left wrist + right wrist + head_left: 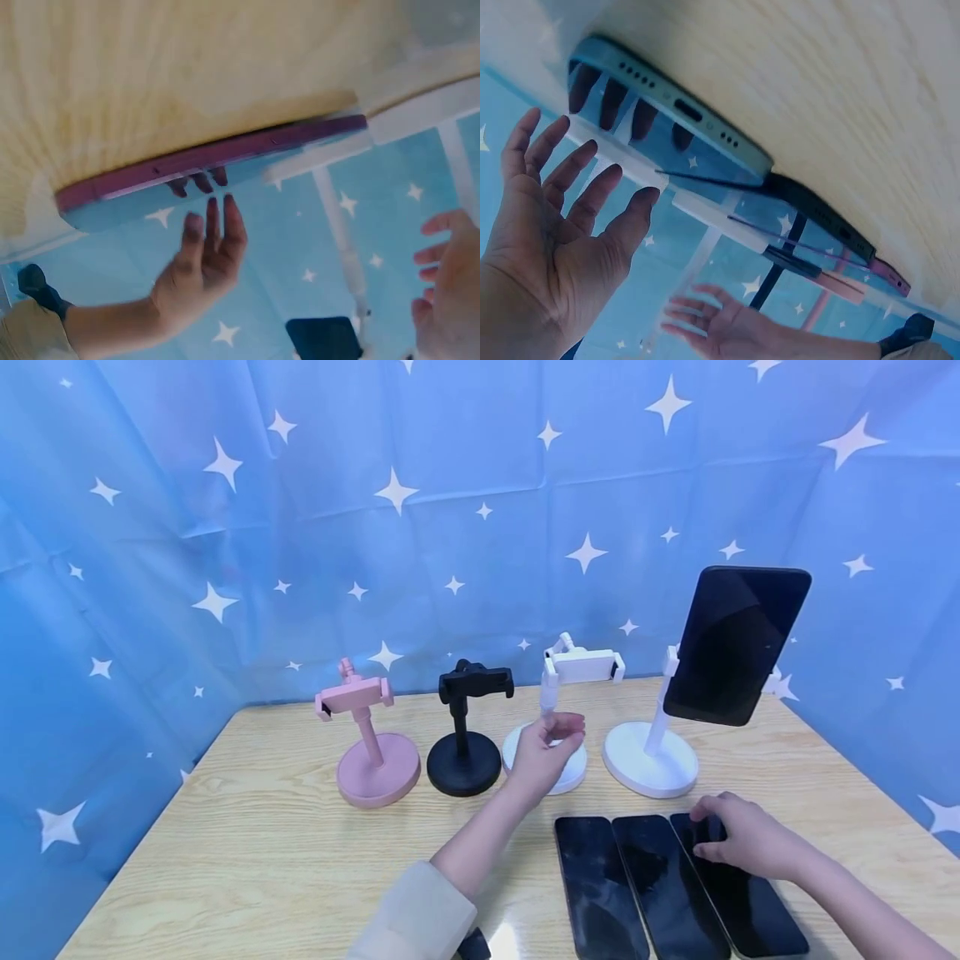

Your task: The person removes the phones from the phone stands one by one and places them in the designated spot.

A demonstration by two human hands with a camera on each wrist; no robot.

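Observation:
My left hand (540, 756) hovers in front of a white phone stand (587, 667), before its stem and round base. In the left wrist view the fingers of that left hand (454, 281) are spread and loosely bent, with nothing in them. Over the rightmost of three black-screened phones (757, 910) hangs my right hand (746, 839), thumb and fingers apart. From the right wrist view, this right hand (562, 240) is empty, its fingers mirrored in the screen of the green-edged phone (682, 109); whether a fingertip touches it I cannot tell.
Two more phones, the middle one (667, 877) and the left one (600, 885), lie alongside. A black tablet or large phone (738, 643) sits upright in another white stand (651, 760). Pink (378, 768) and black (463, 766) stands are to the left. A blue star curtain (465, 552) hangs behind.

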